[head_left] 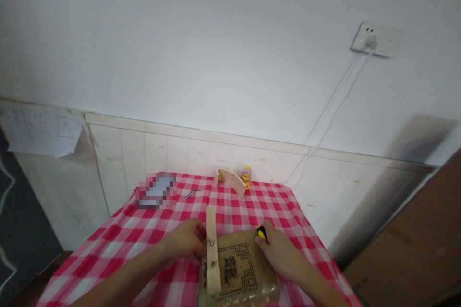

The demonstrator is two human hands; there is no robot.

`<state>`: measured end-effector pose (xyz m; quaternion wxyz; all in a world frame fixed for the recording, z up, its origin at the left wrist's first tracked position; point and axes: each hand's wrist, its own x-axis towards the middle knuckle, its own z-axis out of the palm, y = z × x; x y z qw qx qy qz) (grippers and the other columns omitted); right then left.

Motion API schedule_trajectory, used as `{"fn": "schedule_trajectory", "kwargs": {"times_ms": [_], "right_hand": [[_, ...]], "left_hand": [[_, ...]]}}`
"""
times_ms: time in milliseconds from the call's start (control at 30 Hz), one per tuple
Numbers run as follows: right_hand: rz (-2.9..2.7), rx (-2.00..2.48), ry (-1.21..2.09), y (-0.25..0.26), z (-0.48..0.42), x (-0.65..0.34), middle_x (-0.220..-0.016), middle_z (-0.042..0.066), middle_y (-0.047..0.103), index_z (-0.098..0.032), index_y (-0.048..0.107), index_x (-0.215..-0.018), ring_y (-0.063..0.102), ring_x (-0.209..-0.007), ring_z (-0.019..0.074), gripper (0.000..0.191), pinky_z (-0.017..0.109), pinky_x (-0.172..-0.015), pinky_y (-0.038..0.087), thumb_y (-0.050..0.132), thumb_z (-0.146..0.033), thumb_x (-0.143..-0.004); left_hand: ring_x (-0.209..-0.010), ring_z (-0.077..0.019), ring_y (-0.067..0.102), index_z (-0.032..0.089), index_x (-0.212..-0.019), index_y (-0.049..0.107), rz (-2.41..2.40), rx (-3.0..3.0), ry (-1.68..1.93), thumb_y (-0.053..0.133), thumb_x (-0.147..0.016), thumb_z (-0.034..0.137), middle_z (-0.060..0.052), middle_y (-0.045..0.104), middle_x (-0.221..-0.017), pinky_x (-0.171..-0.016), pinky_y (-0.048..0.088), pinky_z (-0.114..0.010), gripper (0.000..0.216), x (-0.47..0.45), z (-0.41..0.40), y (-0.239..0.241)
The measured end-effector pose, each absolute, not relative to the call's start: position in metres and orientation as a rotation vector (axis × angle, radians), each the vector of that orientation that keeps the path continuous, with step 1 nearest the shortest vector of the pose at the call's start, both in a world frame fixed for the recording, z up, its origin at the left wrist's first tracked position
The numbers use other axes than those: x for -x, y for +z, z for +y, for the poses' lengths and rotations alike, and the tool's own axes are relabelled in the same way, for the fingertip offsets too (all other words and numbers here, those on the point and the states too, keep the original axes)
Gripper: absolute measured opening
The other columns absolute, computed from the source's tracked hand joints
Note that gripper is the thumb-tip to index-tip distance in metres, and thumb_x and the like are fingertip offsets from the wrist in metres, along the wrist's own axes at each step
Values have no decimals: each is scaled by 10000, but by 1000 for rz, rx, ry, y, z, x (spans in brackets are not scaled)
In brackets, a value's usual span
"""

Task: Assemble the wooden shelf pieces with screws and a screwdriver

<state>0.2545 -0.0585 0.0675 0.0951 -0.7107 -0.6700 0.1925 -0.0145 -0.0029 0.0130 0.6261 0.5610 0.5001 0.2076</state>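
Tablecloth edges [281, 201]: red-and-white checked cloth, far edge close to the wall [216, 57], sides spreading wider towards the near end.
Room: a stretch of checks between the brown block [245, 268] and the curved wooden piece [230, 178] by the far edge; more cloth beyond the right hand [275, 249].
Far left: small metal pieces [192, 194], just beside a pixelated flat item [156, 192].
Bottle [246, 177]: small, yellow, upright behind the curved piece; contents too small to tell.
Cardboard box [414, 230]: right of the table, inside hidden.
Wooden strip [212, 254]: over the left part of the block, long axis running near to far, far end past the block, two metal fittings along it.
Left hand [187, 240]: fingers bent at the strip's left side; cannot tell whether gripping.
Right hand: closed around a yellow-and-black tool [261, 234], by the block's far right corner.
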Motion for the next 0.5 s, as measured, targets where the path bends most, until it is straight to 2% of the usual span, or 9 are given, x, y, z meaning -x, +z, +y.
{"fn": "schedule_trajectory", "kwargs": {"times_ms": [200,333,500], "right_hand": [[-1984,1990,393,90,-2,-247,-1125,186,741,-146,589,-1144,700,-1023,299,201,338,-783,426,523,-234,-976],[-1984,1808,384,101,45,-233,-1077,144,751,-150,619,-1108,697,-970,259,183,309,-766,431,564,-244,-961],[-1854,1571,360,102,66,-222,-965,98,721,-163,626,-1031,668,-892,242,178,323,-769,468,533,-294,-954]], "left_hand": [[-611,-164,660,115,-807,735,981,-1152,504,704,-506,156,-51,739,-753,-561,526,-248,305,11,-13,41],[-665,-186,699,108,-846,748,934,-954,628,755,-564,238,-96,772,-794,-660,574,-283,311,4,-15,24],[-821,-239,739,142,-772,698,964,-723,843,800,-639,305,-124,765,-808,-777,597,-315,234,1,-24,-8]]}}
